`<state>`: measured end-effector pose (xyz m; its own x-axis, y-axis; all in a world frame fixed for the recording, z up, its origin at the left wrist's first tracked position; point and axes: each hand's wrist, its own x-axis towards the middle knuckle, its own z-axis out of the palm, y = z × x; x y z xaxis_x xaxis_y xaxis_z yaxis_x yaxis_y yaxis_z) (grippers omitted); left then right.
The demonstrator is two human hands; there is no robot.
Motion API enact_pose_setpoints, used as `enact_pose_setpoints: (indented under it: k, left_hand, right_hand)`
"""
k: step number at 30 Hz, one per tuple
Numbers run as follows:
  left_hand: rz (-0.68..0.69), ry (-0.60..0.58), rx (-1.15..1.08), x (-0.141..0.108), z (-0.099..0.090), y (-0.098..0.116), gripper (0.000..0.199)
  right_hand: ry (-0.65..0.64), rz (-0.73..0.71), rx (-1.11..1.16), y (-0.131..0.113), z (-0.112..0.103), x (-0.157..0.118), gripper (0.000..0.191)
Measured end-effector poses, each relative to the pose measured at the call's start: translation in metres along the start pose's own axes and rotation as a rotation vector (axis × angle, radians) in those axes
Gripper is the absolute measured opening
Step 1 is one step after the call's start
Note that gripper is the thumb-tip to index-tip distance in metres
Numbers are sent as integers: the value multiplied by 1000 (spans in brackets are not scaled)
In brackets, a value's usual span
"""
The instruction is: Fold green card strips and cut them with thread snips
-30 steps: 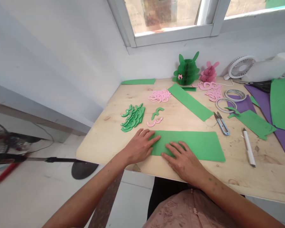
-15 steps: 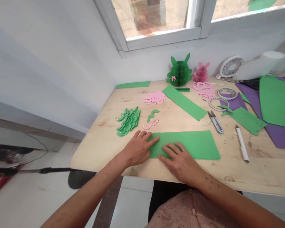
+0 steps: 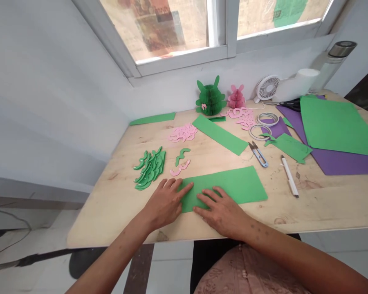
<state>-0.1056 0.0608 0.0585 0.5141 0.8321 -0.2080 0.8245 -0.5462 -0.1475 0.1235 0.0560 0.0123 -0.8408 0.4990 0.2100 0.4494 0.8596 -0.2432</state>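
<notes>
A long green paper strip (image 3: 233, 183) lies flat near the table's front edge. On its left end rests my left hand (image 3: 167, 201), fingers spread, with the index finger reaching onto the paper. My right hand (image 3: 219, 210) lies flat just to the right, its fingers apart on the same strip. Neither hand grips anything. Behind my left hand are a curvy green cutout (image 3: 181, 155) and a curvy pink cutout (image 3: 180, 168). A pile of green cutouts (image 3: 151, 168) sits to the left, and a pile of pink cutouts (image 3: 184, 132) farther back.
Farther back are another green strip (image 3: 221, 134), a green paper figure (image 3: 210, 100) and a pink one (image 3: 236, 98). To the right lie blue snips (image 3: 259, 155), a white pen (image 3: 290, 177), tape rolls (image 3: 267, 119), purple paper (image 3: 346, 162) and green sheets (image 3: 334, 126). A small fan (image 3: 268, 87) stands behind.
The view has swung to the right, so the table's things appear farther left and a bottle shows at the back right. Both hands remain on the green strip in nearly the same pose.
</notes>
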Motion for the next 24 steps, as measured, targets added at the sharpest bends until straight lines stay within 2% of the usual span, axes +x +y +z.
enact_pose_setpoints:
  k: [11, 16, 24]
  left_hand:
    - [-4, -31, -17, 1, -4, 1, 60]
    - [-10, -31, -18, 0, -6, 2, 61]
    - [-12, -34, -29, 0, -6, 2, 62]
  right_hand:
    - [31, 29, 14, -1, 3, 0, 33]
    - [38, 65, 3, -2, -2, -4, 36]
    - [44, 70, -46, -5, -8, -15, 29]
